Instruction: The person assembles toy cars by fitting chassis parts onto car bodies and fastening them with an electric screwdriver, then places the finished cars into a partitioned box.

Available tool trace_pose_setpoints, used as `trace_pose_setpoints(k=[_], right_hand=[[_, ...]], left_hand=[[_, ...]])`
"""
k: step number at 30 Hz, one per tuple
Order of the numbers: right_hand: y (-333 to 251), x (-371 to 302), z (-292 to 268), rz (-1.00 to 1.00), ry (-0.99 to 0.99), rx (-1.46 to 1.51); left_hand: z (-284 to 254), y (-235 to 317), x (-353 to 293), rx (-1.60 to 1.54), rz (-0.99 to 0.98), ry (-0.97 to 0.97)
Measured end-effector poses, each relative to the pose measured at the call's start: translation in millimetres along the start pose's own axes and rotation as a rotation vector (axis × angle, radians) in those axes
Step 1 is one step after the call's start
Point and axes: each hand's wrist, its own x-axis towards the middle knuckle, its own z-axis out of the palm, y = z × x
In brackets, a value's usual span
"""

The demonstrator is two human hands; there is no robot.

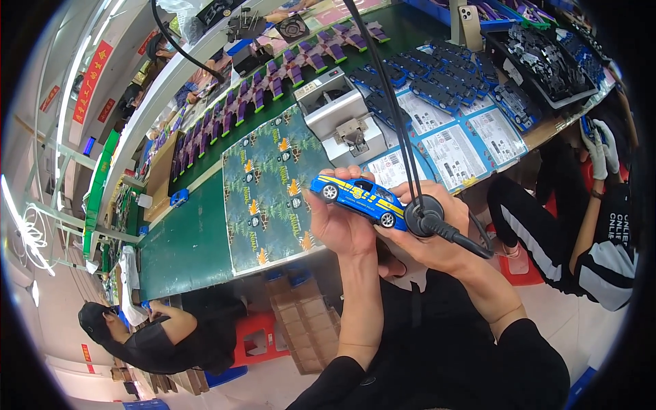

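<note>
A blue toy car (362, 198) with yellow stripes and silver wheels is tilted side-up between my two hands, above the table's near edge. My left hand (345, 229) is closed round its front end, fingers behind and palm below. At the rear end is my right hand (447, 249), its thumb along the car's lower edge and its fingers behind. A round black tool head with a thick cable (425, 217) hangs in front of my right hand and hides part of its grip. Beyond the car stands a grey-white machine with a metal fixture (352, 137).
A patterned sheet (266, 198) lies on the green table (181, 242). Printed cards (461, 154) and several blue car parts (444, 85) lie right, near a black bin of parts (547, 68). Purple-and-green pieces (242, 102) line the back. Co-workers sit left (164, 335) and right (605, 232).
</note>
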Motion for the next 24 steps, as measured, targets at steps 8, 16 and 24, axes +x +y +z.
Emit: trace_pose_setpoints(k=[8, 16, 24], right_hand=[[1, 0, 2, 0.022, -0.044, 0.007], [10, -8, 9, 0.221, -0.007, 0.265], [9, 0, 15, 0.299, -0.081, 0.400]], left_hand=[[-4, 0, 0, 0.020, -0.014, 0.003], [23, 3, -7, 0.405, 0.031, 0.035], [25, 12, -3, 0.690, 0.176, -0.046]])
